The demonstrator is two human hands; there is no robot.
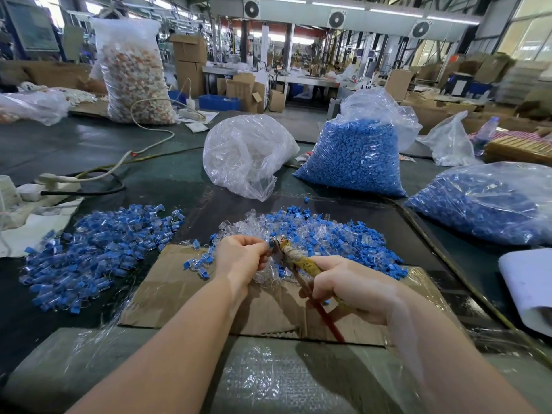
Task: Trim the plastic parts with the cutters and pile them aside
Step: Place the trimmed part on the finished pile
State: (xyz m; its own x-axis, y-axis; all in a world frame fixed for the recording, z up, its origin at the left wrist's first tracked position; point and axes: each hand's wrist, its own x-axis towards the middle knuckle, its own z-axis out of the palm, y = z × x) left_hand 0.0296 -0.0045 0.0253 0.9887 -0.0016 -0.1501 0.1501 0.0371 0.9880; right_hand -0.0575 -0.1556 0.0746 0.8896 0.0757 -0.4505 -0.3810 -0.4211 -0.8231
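The parts [98,252] on the table [74,144] are blue plastic joined with clear, glossy plastic. The cutters [295,261] have a dull metal head, and the handles are wrapped in worn yellowish tape; one red handle shows below. Under the hands lies brown matt cardboard [179,291], partly covered with shiny clear film. The bags [248,153] are thin, transparent, wrinkled plastic with bright reflections. The table surface is dark and a little glossy.
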